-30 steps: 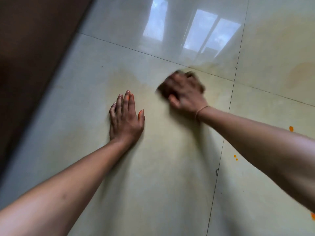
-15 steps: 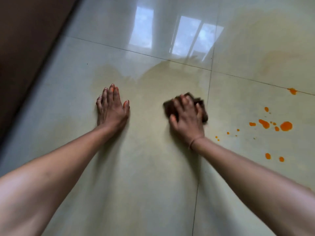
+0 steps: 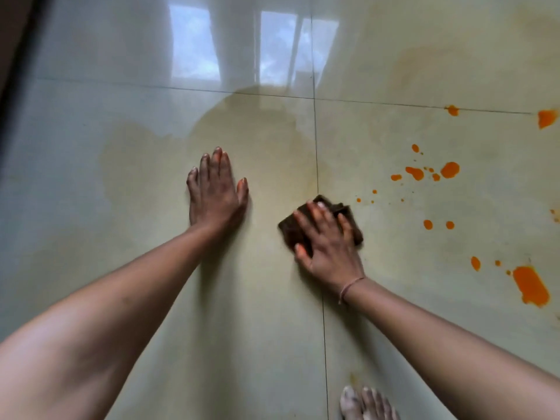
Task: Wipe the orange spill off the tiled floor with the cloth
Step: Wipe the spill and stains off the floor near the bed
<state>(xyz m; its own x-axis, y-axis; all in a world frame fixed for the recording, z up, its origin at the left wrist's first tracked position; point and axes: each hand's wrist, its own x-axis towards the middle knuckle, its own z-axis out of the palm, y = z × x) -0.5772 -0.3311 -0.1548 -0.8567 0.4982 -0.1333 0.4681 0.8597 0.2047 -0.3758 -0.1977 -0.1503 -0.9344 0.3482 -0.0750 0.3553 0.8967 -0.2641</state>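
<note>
My right hand (image 3: 330,244) presses a dark brown cloth (image 3: 345,212) flat onto the glossy pale tiled floor (image 3: 121,268), just right of a grout line. Orange spill drops (image 3: 450,170) dot the tile to the right of the cloth, and a larger orange blotch (image 3: 531,285) lies near the right edge. My left hand (image 3: 215,192) rests flat on the floor, fingers spread, holding nothing, to the left of the cloth. A faint yellowish smear (image 3: 248,128) spreads on the tile beyond both hands.
A dark wall or door edge (image 3: 12,40) runs along the far left. Window light reflects on the far tiles (image 3: 236,47). Bare toes (image 3: 368,403) show at the bottom edge. More orange patches (image 3: 547,118) sit at the far right.
My right hand has dragged the cloth toward me and to the right, closer to the orange drops. The view has shifted right, showing more spill. My left hand stays planted.
</note>
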